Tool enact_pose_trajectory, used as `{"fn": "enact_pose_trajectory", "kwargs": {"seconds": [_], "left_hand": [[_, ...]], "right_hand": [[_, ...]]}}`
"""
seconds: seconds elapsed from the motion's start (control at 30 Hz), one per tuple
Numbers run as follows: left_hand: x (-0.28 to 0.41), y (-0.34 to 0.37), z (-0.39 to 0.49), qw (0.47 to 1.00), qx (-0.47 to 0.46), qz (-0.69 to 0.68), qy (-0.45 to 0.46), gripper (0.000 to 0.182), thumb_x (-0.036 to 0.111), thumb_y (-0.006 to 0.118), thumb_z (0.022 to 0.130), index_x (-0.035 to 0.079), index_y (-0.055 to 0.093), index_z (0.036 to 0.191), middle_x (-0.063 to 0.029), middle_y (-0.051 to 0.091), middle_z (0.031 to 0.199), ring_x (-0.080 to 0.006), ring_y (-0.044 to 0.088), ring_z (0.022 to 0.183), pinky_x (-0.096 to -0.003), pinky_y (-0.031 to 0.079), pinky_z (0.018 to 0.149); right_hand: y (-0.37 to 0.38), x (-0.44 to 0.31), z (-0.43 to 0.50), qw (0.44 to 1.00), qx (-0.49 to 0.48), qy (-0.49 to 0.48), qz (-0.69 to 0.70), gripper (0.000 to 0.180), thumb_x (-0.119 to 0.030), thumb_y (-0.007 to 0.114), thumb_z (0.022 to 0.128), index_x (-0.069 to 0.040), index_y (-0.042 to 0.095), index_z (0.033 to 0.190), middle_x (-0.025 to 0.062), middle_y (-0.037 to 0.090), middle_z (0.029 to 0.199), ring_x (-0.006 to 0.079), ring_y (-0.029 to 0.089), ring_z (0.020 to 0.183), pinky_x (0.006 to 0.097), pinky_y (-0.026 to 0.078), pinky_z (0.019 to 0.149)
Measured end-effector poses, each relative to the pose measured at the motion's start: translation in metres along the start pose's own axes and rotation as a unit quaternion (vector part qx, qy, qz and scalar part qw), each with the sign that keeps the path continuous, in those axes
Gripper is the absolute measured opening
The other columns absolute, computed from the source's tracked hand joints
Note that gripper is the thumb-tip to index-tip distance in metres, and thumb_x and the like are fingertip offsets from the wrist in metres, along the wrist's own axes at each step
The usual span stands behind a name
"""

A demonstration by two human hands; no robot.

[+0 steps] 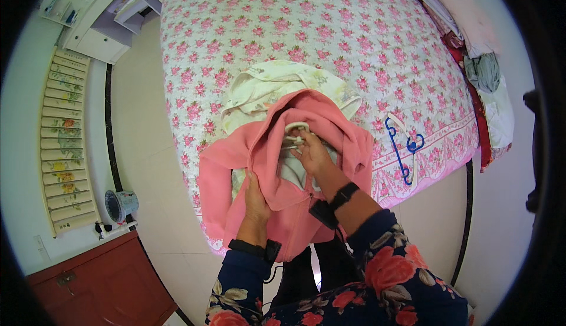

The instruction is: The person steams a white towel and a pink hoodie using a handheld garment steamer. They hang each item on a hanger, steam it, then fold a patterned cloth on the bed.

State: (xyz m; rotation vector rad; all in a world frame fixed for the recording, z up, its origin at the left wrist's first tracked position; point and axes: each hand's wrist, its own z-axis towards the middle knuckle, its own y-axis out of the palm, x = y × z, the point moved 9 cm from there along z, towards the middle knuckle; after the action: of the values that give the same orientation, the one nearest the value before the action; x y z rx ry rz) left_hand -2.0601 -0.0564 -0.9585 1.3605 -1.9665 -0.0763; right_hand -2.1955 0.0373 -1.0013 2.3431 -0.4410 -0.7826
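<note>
A pink hooded zip jacket (283,220) hangs over the near edge of the bed, its hood toward the far side. My left hand (256,200) grips the jacket's front at the left side of the neck opening. In that opening my right hand (311,151) holds a white clothes hanger (297,127) near its hook; the rest of the hanger is mostly hidden inside the jacket. Behind the hood lies a crumpled pale yellow-white cloth (287,78) with a faint print. A blue and white clothes hanger (400,149) rests on the bedspread to the right.
The bed wears a rose-patterned bedspread (265,25). Folded bedding (451,16) and a grey cloth (483,71) line its right side. At left are a white desk (101,43), a decorated radiator (66,144), a small bin (121,204) and a red-brown wooden door (106,282).
</note>
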Motion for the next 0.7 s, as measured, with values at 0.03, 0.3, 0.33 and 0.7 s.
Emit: {"fn": "enact_pose_trajectory", "kwargs": {"seconds": [0.03,0.3,0.33,0.7], "left_hand": [[0.010,0.006,-0.007,0.998,-0.031,0.032,0.033,0.047,0.044,0.041,0.084,0.005,0.043,0.112,-0.0083,0.052,0.102,-0.0206,0.053,0.089,-0.0341,0.044,0.077],[0.092,0.030,-0.107,0.858,-0.060,0.459,0.223,0.033,0.028,0.043,0.087,-0.001,0.047,0.102,0.0017,0.049,0.072,-0.0082,0.045,0.066,-0.0219,0.038,0.057],[0.107,0.030,-0.118,0.867,-0.040,0.442,0.229,0.034,0.028,0.043,0.087,-0.001,0.047,0.103,0.0003,0.050,0.075,-0.0091,0.047,0.068,-0.0223,0.039,0.060],[0.176,0.043,-0.179,0.984,-0.128,0.005,0.124,0.039,0.035,0.040,0.087,0.002,0.046,0.107,-0.0097,0.055,0.100,-0.0176,0.055,0.086,-0.0292,0.046,0.070]], "right_hand": [[0.009,0.001,-0.013,0.999,-0.031,0.009,-0.002,0.019,-0.023,0.050,0.081,-0.014,0.049,0.098,-0.0001,0.053,0.098,0.0123,0.047,0.090,0.0354,0.036,0.080],[0.078,-0.041,-0.163,0.979,-0.188,-0.060,-0.056,0.020,-0.013,0.040,0.087,0.000,0.041,0.102,0.0133,0.051,0.100,0.0207,0.053,0.089,0.0309,0.046,0.078],[0.086,-0.046,-0.176,0.982,-0.161,-0.050,-0.080,0.017,-0.012,0.038,0.088,0.000,0.044,0.099,0.0135,0.051,0.102,0.0198,0.054,0.087,0.0301,0.047,0.076],[0.162,-0.098,-0.283,0.979,-0.106,-0.161,-0.061,0.014,-0.012,0.040,0.087,-0.001,0.049,0.089,0.0079,0.054,0.084,0.0158,0.054,0.072,0.0283,0.048,0.065]]}}
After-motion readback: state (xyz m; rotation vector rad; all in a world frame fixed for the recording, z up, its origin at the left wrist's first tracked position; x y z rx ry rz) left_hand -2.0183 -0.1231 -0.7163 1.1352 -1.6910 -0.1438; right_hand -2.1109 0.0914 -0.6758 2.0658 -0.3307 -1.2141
